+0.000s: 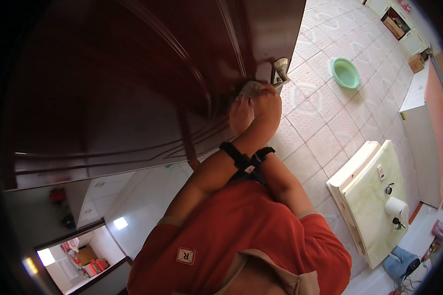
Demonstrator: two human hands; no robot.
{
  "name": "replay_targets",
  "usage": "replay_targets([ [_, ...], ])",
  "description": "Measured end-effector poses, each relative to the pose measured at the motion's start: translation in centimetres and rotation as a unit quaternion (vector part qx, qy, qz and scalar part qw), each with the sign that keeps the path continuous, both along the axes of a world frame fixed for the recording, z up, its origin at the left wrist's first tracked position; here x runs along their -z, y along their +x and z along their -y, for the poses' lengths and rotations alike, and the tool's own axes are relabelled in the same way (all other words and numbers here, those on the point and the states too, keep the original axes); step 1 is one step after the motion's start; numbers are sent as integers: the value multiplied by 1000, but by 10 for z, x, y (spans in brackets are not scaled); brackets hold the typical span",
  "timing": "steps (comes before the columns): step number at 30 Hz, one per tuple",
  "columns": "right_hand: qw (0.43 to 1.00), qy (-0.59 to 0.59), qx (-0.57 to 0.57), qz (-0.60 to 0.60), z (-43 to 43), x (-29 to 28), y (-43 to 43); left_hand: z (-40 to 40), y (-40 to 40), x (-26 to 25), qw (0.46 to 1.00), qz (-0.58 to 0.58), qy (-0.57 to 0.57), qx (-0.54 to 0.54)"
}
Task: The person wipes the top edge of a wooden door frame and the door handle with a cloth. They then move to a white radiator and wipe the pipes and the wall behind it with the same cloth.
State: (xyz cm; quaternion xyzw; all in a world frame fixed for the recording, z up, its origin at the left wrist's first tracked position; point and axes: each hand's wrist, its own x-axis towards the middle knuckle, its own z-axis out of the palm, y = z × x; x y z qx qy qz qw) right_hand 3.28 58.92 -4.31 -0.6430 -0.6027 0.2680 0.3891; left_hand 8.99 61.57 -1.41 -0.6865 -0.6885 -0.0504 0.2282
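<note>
Both my hands are together at a dark red-brown, glossy door (133,92), just below its metal lever handle (280,70). A grey cloth (250,89) is bunched against the door panel there. My left hand (267,99) grips the right side of the cloth, its forearm crossing over the right one. Lower and to the left, my right hand (241,112) has its fingers at the cloth's lower edge, partly hidden behind the left wrist. Each forearm wears a black strap.
A green plastic basin (346,73) stands on the tiled floor (313,121). At right, a marble-patterned table (371,199) bears a white paper roll (395,207) and small items. Behind it are blue-jeaned legs (402,261) and a white cabinet (421,147).
</note>
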Motion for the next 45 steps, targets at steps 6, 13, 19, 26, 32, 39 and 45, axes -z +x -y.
replay_targets([
  [6, 999, -12, 32, -8, 11, 15, 1, -2, -1, -1, 999, -28, -13, 9],
  [13, 996, -20, 78, -24, 12, 12, -21, -15, 5, -12, 994, -24, -105, -1],
  [19, 970, 215, 88, -73, 5, -18, -55, -24, -2, -5, 989, -50, -131, 45],
  [26, 995, 69, 69, -35, -2, -7, -42, -18, 1, -20, 985, -51, -163, 27],
  [32, 964, 129, 225, -63, -4, 12, -35, -17, -8, 10, 995, -49, -80, 37],
  [39, 988, 94, 118, -35, 6, 52, 2, 17, -16, -30, 995, -66, -64, 43],
  [45, 988, 94, 119, -31, 2, 66, 21, 15, -22, -26, 990, -89, -71, 80],
])
